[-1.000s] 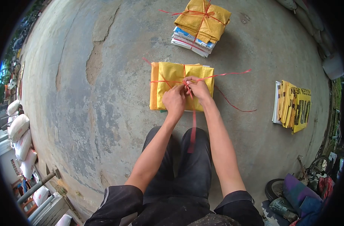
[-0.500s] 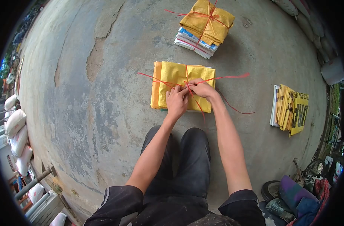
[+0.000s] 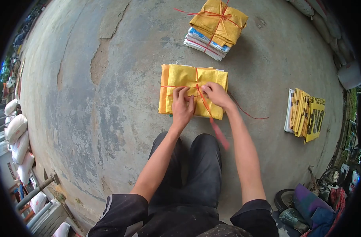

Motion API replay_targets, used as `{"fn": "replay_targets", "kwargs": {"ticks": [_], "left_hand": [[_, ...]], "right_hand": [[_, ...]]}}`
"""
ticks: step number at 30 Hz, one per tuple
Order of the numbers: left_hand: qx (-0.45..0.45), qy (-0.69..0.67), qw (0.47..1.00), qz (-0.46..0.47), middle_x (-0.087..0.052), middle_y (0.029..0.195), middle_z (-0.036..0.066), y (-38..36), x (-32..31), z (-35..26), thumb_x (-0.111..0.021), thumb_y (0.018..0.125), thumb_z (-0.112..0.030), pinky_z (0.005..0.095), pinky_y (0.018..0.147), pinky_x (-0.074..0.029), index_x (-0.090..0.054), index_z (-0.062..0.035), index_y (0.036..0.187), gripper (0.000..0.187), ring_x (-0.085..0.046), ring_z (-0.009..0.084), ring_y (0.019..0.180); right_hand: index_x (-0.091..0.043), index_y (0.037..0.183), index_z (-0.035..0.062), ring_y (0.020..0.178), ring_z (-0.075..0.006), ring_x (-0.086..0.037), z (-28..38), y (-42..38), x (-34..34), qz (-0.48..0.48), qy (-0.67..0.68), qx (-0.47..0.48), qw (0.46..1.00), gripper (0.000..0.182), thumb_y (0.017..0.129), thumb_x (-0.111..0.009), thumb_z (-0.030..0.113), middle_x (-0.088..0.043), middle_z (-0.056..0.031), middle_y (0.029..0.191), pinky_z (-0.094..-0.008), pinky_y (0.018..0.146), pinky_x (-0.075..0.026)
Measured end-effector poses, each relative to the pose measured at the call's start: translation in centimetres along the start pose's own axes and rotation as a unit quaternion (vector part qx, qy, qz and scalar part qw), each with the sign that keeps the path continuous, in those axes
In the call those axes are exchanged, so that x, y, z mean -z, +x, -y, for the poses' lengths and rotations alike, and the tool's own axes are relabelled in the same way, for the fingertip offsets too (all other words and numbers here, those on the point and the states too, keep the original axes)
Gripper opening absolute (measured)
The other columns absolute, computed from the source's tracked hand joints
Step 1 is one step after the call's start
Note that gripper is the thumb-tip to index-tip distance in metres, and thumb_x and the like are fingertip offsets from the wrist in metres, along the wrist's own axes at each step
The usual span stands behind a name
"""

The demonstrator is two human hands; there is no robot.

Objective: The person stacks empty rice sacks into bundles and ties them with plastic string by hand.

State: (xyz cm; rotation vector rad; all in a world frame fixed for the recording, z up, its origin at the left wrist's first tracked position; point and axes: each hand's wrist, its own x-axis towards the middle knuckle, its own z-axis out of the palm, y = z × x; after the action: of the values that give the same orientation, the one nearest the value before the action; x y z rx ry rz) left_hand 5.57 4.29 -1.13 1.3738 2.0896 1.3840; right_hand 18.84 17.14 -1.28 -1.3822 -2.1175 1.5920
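Note:
On the floor in front of my knees lies a stack of folded yellow woven sacks (image 3: pixel 179 74), with a red plastic string (image 3: pixel 206 106) crossed over its top. My left hand (image 3: pixel 183 108) is on the left of the crossing, its fingers bent and closed on the string low over the sack. Just right of the crossing, my right hand (image 3: pixel 215 94) is curled with thumb and fingertips pinched at the string; the exact strand is hidden. Loose string ends trail from the knot toward my knees, one blurred by motion.
Beyond stands a tied bundle of folded sacks (image 3: pixel 220 27), yellow over white. At right lies a folded yellow stack with black print (image 3: pixel 307 115). Filled white sacks (image 3: pixel 17 130) line the left edge. A wheel (image 3: pixel 284 200) and cloths lie at lower right on the concrete floor (image 3: pixel 109 130).
My right hand has moved slightly right, away from my left hand. The loose string ends that stretched out left and right have been drawn in; one now swings down toward my knees.

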Motion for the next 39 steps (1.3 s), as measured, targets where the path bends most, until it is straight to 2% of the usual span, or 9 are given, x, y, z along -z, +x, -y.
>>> {"fn": "replay_targets", "kwargs": {"ticks": [6, 19, 24, 29, 32, 34, 35, 37, 39], "left_hand": [[0.084, -0.023, 0.994, -0.064, -0.049, 0.11, 0.013, 0.7, 1.7, 0.4, -0.068, 0.086, -0.004, 0.0321, 0.058, -0.046, -0.057, -0.0043, 0.113, 0.029, -0.051, 0.0156, 0.06], [0.104, -0.044, 0.994, 0.012, -0.054, 0.105, 0.008, 2.7, 2.8, -0.7, -0.068, 0.088, -0.009, 0.0305, 0.058, -0.049, -0.065, -0.0075, 0.105, 0.018, -0.058, 0.0152, 0.062], [-0.15, 0.073, 0.982, 0.089, -0.06, 0.098, 0.006, 2.8, 2.5, -6.5, -0.068, 0.083, -0.01, 0.0328, 0.066, -0.05, -0.07, -0.0072, 0.1, 0.017, -0.059, 0.0174, 0.074], [-0.223, 0.2, 0.921, 0.249, -0.065, 0.089, 0.004, 2.5, -0.4, -6.4, -0.066, 0.082, -0.013, 0.0357, 0.075, -0.048, -0.07, -0.0069, 0.101, 0.02, -0.058, 0.022, 0.085], [-0.189, 0.199, 0.93, 0.246, -0.066, 0.084, 0.006, 2.2, -0.9, -6.5, -0.063, 0.083, -0.011, 0.0365, 0.076, -0.048, -0.069, -0.005, 0.102, 0.02, -0.059, 0.0233, 0.087], [-0.173, 0.18, 0.942, 0.225, -0.066, 0.084, 0.008, 1.6, -1.1, -6.5, -0.062, 0.084, -0.008, 0.0373, 0.075, -0.048, -0.069, -0.003, 0.102, 0.02, -0.059, 0.0242, 0.086], [-0.149, 0.148, 0.957, 0.2, -0.067, 0.086, 0.01, 1.1, -1.3, -6.6, -0.061, 0.085, -0.008, 0.0382, 0.074, -0.049, -0.068, -0.0021, 0.102, 0.019, -0.061, 0.0259, 0.085], [-0.126, 0.112, 0.97, 0.177, -0.068, 0.087, 0.012, 0.5, -1.4, -6.9, -0.061, 0.087, -0.007, 0.039, 0.073, -0.05, -0.067, -0.0011, 0.103, 0.018, -0.063, 0.0276, 0.084], [0.003, 0.026, 0.99, 0.14, -0.07, 0.091, 0.013, 0.2, -1.1, -7.1, -0.063, 0.089, -0.006, 0.0376, 0.071, -0.053, -0.065, 0.0003, 0.102, 0.014, -0.068, 0.0283, 0.083]], "right_hand": [[-0.062, 0.089, 0.0026, 0.066, -0.0059, -0.055, -0.3, -3.6, 5.7, 0.049, 0.225, -0.072, 0.971, 0.031, 0.1, -0.055, 0.031, -0.064, -0.0044, 0.079, -0.0221, 0.058, -0.043], [-0.057, 0.078, 0.0026, 0.057, -0.004, -0.04, -5.0, -11.1, 4.4, -0.141, 0.112, -0.059, 0.982, 0.029, 0.098, -0.059, 0.023, -0.047, 0.0037, 0.06, -0.0255, 0.051, -0.033], [-0.058, 0.079, 0.0015, 0.058, -0.0038, -0.04, -1.3, -13.9, 3.7, -0.204, 0.111, -0.023, 0.972, 0.028, 0.098, -0.06, 0.023, -0.047, 0.0038, 0.062, -0.0251, 0.052, -0.032], [-0.058, 0.081, 0.0024, 0.06, -0.0056, -0.046, 0.2, -13.7, 3.1, -0.219, 0.228, 0.032, 0.948, 0.029, 0.099, -0.058, 0.025, -0.053, 0.0016, 0.067, -0.0236, 0.055, -0.037], [-0.059, 0.086, 0.0034, 0.068, -0.013, -0.057, -3.4, -11.5, 2.1, -0.259, 0.415, 0.034, 0.872, 0.03, 0.1, -0.056, 0.03, -0.06, -0.0047, 0.079, -0.0237, 0.063, -0.048], [-0.057, 0.101, 0.0006, 0.083, -0.0256, -0.065, -9.8, -8.7, 1.1, -0.33, 0.577, -0.248, 0.704, 0.038, 0.103, -0.044, 0.036, -0.062, -0.011, 0.084, -0.0303, 0.067, -0.056], [-0.057, 0.101, 0.0006, 0.083, -0.0256, -0.065, -12.0, -7.4, 0.5, -0.332, 0.577, -0.246, 0.704, 0.038, 0.103, -0.044, 0.036, -0.062, -0.011, 0.084, -0.0303, 0.067, -0.056], [-0.057, 0.102, -0.0009, 0.081, -0.0293, -0.067, -14.7, -5.5, -0.1, -0.374, 0.667, -0.374, 0.525, 0.032, 0.1, -0.049, 0.03, -0.062, -0.0173, 0.097, -0.036, 0.069, -0.058], [-0.057, 0.102, -0.0017, 0.081, -0.0295, -0.067, -15.5, -3.9, -0.2, -0.425, 0.649, -0.373, 0.508, 0.031, 0.1, -0.049, 0.028, -0.062, -0.0178, 0.096, -0.0377, 0.066, -0.058]]}}
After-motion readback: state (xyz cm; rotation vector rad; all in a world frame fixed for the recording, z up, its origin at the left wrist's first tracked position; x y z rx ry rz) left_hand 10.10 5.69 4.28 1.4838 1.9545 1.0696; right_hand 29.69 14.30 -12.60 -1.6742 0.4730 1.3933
